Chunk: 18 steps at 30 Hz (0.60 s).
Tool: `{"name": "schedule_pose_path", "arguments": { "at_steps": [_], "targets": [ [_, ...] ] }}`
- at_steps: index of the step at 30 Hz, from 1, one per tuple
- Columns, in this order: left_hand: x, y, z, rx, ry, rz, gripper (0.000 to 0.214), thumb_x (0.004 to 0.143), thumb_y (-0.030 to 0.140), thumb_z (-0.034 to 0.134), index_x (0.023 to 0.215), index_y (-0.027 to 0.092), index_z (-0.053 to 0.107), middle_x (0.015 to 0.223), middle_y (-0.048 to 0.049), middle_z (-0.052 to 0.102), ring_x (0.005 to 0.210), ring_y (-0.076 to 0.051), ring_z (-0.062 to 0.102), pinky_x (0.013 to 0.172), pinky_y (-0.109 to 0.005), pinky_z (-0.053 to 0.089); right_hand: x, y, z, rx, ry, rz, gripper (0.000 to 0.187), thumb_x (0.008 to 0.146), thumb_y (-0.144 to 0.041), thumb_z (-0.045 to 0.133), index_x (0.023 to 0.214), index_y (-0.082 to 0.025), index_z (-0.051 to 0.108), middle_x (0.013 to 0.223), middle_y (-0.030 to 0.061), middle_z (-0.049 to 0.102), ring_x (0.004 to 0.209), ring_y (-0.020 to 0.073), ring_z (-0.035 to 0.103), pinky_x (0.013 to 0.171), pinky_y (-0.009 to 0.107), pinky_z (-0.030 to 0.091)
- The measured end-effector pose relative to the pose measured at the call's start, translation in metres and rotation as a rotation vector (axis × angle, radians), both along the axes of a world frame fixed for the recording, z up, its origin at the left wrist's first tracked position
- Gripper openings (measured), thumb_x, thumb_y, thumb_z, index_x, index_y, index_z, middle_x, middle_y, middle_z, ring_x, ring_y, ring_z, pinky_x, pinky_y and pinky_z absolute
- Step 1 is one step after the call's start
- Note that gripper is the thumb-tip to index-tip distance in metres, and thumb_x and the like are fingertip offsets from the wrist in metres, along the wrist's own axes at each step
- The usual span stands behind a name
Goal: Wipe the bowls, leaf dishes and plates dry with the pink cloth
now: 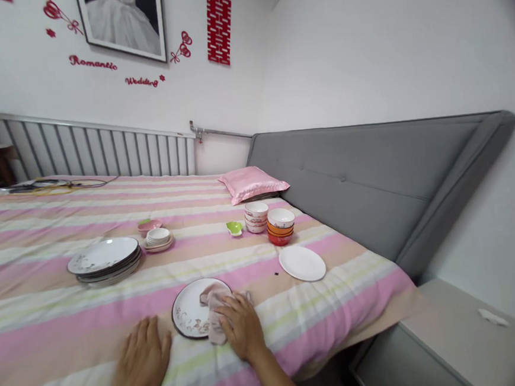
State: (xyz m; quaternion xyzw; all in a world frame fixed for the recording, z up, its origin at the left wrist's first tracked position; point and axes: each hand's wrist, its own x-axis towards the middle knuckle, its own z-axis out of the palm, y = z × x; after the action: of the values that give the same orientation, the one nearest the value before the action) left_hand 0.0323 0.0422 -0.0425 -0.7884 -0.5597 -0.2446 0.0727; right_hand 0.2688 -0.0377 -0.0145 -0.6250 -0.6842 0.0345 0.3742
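A white plate [187, 310] with a dark rim and a brown flower pattern lies on the striped bedspread in front of me. My right hand [241, 325] holds a pale pink cloth [216, 321], pressed on the right part of this plate. The cloth hides some of the plate's surface and hangs over its near edge. My left hand [142, 359] rests flat on the bedspread to the left of the plate, fingers stretched out, holding nothing. A plain white plate [302, 263] lies apart, farther to the right.
A stack of plates [104, 256] stands at left, beside small white dishes [158, 236] and a pink bowl [148, 227]. Farther right are a green leaf-shaped dish [234, 229] and two bowl stacks [256, 217]. A pink pillow [254, 183] lies near the grey headboard [363, 173]; a nightstand [455, 326] stands at right.
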Motion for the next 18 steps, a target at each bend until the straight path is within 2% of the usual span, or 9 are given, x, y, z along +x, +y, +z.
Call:
{"name": "schedule_pose_path", "arguments": {
  "at_steps": [3, 7, 12, 18],
  "targets": [
    [-0.001, 0.007, -0.006, 0.008, 0.111, 0.002, 0.069, 0.080, 0.042, 0.026, 0.123, -0.004, 0.054, 0.130, -0.0248, 0.052, 0.125, -0.035, 0.046, 0.106, -0.049, 0.029, -0.003, 0.001, 0.002, 0.014, -0.007, -0.010, 0.030, 0.089, -0.027, 0.045, 0.112, -0.032, 0.063, 0.128, -0.0006, 0.057, 0.123, 0.0217, 0.043, 0.105, 0.043, 0.033],
    [-0.001, 0.014, -0.010, 0.045, 0.160, -0.017, 0.068, 0.078, 0.041, 0.029, 0.123, -0.002, 0.055, 0.132, -0.0237, 0.051, 0.126, -0.034, 0.045, 0.107, -0.049, 0.029, -0.005, 0.004, 0.003, 0.019, -0.015, -0.026, 0.030, 0.088, -0.027, 0.045, 0.111, -0.031, 0.064, 0.127, -0.0012, 0.057, 0.121, 0.0223, 0.044, 0.104, 0.044, 0.033],
    [0.003, 0.025, -0.015, 0.030, 0.107, -0.060, 0.059, 0.077, 0.036, 0.034, 0.121, 0.005, 0.058, 0.131, -0.0203, 0.053, 0.128, -0.034, 0.043, 0.106, -0.051, 0.031, -0.008, 0.007, 0.003, 0.025, -0.016, -0.028, 0.031, 0.088, -0.025, 0.044, 0.111, -0.031, 0.064, 0.128, -0.0016, 0.057, 0.120, 0.0217, 0.045, 0.104, 0.044, 0.033],
    [0.008, 0.054, -0.017, -0.087, 0.045, -0.159, 0.062, 0.081, 0.032, 0.028, 0.127, -0.002, 0.051, 0.137, -0.0226, 0.046, 0.131, -0.031, 0.039, 0.111, -0.045, 0.027, -0.012, 0.007, 0.006, 0.003, -0.003, -0.037, 0.032, 0.088, -0.024, 0.044, 0.112, -0.031, 0.064, 0.126, 0.0009, 0.058, 0.117, 0.0230, 0.047, 0.103, 0.045, 0.035]
  ]
}}
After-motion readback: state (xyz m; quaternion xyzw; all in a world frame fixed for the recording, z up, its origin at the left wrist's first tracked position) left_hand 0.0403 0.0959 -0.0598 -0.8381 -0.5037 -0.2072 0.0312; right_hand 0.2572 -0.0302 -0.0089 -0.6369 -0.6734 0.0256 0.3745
